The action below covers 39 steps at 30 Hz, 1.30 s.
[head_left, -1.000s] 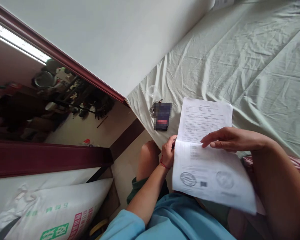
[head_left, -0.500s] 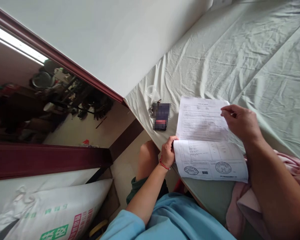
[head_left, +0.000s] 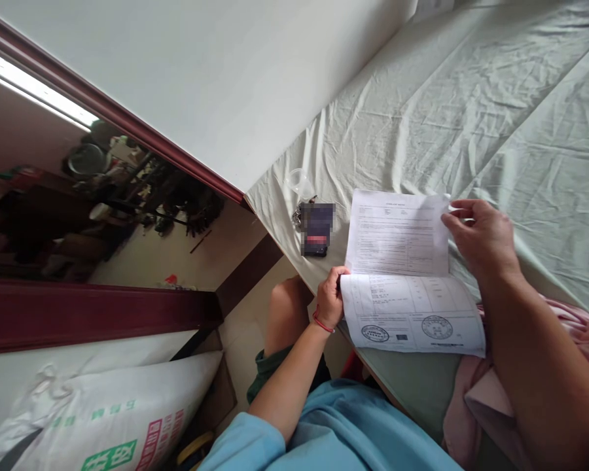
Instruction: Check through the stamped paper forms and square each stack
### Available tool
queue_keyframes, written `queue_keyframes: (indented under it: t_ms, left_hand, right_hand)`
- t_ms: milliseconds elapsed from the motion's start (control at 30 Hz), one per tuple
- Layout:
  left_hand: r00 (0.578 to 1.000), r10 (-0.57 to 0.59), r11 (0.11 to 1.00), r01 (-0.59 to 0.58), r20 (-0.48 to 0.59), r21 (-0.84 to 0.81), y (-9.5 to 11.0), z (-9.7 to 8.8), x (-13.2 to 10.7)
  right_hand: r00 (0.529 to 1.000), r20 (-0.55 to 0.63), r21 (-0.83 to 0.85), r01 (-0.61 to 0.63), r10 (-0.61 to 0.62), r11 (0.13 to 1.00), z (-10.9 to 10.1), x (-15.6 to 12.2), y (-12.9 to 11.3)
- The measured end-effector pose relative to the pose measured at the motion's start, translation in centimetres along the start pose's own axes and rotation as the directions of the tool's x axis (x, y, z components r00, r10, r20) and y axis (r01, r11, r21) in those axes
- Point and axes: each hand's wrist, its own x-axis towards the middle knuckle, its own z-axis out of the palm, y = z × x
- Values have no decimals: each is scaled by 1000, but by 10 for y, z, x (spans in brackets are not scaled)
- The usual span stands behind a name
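Observation:
A printed paper document (head_left: 402, 268), creased across its middle, lies on the pale green bed sheet (head_left: 495, 118) at the bed's near corner. Two round stamps show on its lower half. My left hand (head_left: 330, 297) pinches the document's left edge at the crease; a red string circles that wrist. My right hand (head_left: 481, 237) grips the upper half's right edge, fingers curled round it. Left of the paper lie a dark phone-like object (head_left: 317, 227), a bunch of keys (head_left: 299, 213) and a small clear plastic piece (head_left: 299, 179).
A white wall (head_left: 201, 72) runs along the bed's left side. Pink cloth (head_left: 584, 340) lies at the right under my forearm. Beside my knee are tiled floor (head_left: 245, 333), a dark red doorframe (head_left: 93, 311) and a large printed white sack (head_left: 103, 412).
My right hand has moved from the paper's middle up to the upper half's right edge. The lower half has settled flat on the bed. My left hand has stayed at the crease.

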Motion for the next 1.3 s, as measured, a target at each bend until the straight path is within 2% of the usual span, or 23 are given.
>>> queue_keyframes:
  t_ms: [100, 267, 367, 1300]
  left_hand:
    - [1000, -17, 1000, 17, 1, 10, 1, -1, 0]
    - [1000, -23, 1000, 23, 4, 5, 1, -1, 0]
    - [1000, -26, 1000, 26, 5, 2, 1, -1, 0]
    - [1000, -11, 1000, 11, -9, 18, 0, 0, -1]
  right_hand:
    - [998, -58, 52, 30, -27, 998, -1, 0, 2]
    - [999, 49, -89, 26, -21, 996, -1, -3, -6]
    - [998, 68, -135, 24, -15, 991, 0, -5, -10]
    - [997, 25, -133, 73, -70, 988, 4, -6, -5]
